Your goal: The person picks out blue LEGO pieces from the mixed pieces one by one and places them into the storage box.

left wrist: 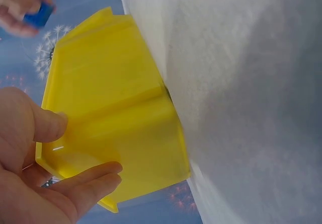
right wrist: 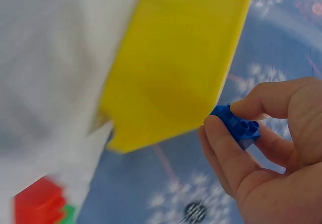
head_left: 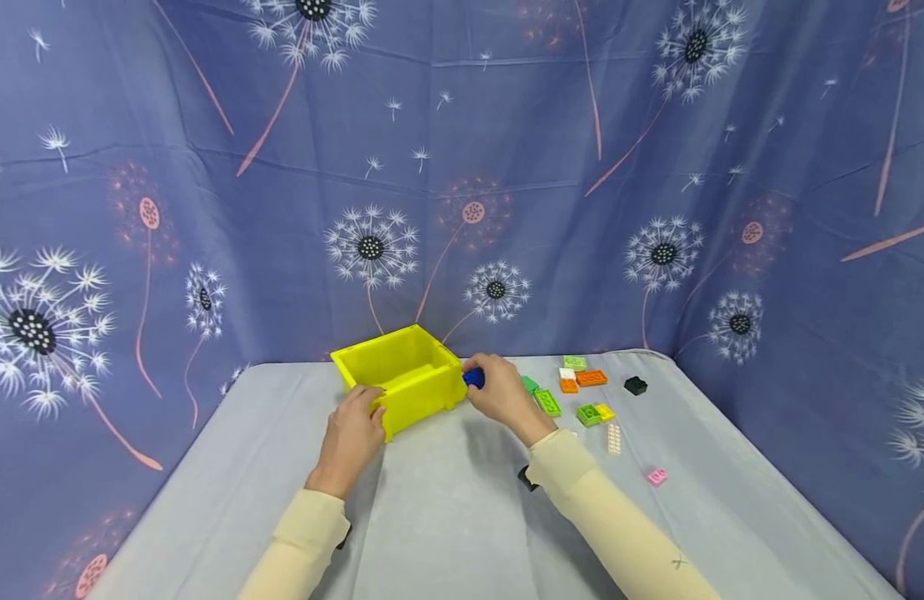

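Observation:
A yellow plastic bin (head_left: 424, 398) stands on the cloth-covered table, its top uncovered. My left hand (head_left: 354, 429) holds it at the near left corner. In the left wrist view the thumb lies against one wall of the bin (left wrist: 100, 83) and the fingers reach along the adjoining side. To the right of the bin, my right hand (head_left: 499, 390) pinches a blue toy brick (head_left: 473, 377) between thumb and fingers. The right wrist view shows the studs of this blue brick (right wrist: 241, 127) close beside the bin's rim. The bin's inner floor is partly hidden.
Several loose bricks lie right of the bin, among them an orange brick (head_left: 591, 378), a lime brick (head_left: 547, 403), a black brick (head_left: 636, 385) and a pink brick (head_left: 657, 477). A red brick (right wrist: 39, 201) shows in the right wrist view. Patterned blue cloth (head_left: 566, 208) hangs behind the table.

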Motion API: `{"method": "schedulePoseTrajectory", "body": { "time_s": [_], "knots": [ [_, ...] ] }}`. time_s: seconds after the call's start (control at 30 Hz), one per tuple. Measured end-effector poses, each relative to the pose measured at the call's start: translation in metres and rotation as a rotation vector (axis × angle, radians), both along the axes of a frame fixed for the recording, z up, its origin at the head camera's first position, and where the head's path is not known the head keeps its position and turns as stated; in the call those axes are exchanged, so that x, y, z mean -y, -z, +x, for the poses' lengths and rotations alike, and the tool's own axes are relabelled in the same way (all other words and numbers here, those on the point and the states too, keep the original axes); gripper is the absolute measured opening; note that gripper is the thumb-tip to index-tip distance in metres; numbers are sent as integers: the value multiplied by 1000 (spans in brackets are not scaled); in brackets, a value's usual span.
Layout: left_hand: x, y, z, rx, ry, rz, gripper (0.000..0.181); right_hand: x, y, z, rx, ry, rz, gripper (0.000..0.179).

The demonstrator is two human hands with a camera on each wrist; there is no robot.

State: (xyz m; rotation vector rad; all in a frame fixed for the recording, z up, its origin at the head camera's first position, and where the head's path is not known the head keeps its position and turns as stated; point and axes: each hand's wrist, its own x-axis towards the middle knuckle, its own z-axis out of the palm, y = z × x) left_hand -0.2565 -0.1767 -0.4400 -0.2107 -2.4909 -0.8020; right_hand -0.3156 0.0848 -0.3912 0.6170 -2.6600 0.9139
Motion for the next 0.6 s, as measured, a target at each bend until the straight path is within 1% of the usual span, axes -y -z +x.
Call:
{"method": "schedulePoseTrajectory", "body": {
  "time_s": [0.1, 0.2, 0.3, 0.4, 0.6],
  "knots": [
    [0, 0, 0, -8, -3, 4, 28, 21, -12, -2, -33, -45, 1, 29],
    [0, 0, 1, -19, -6, 1, 27, 37, -22, -5, -32, -56, 4, 28],
    [-1, 1, 0, -36, -7, -3, 27, 49, -29, -7, -8, -52, 7, 29],
    [-1, 2, 0, -38, -15, -8, 27, 59, -34, -10, 19, -54, 1, 31],
    [-2, 3, 0, -14, -29, -1, 26, 78, -42, -15, 47, -87, -11, 33]
  ]
}}
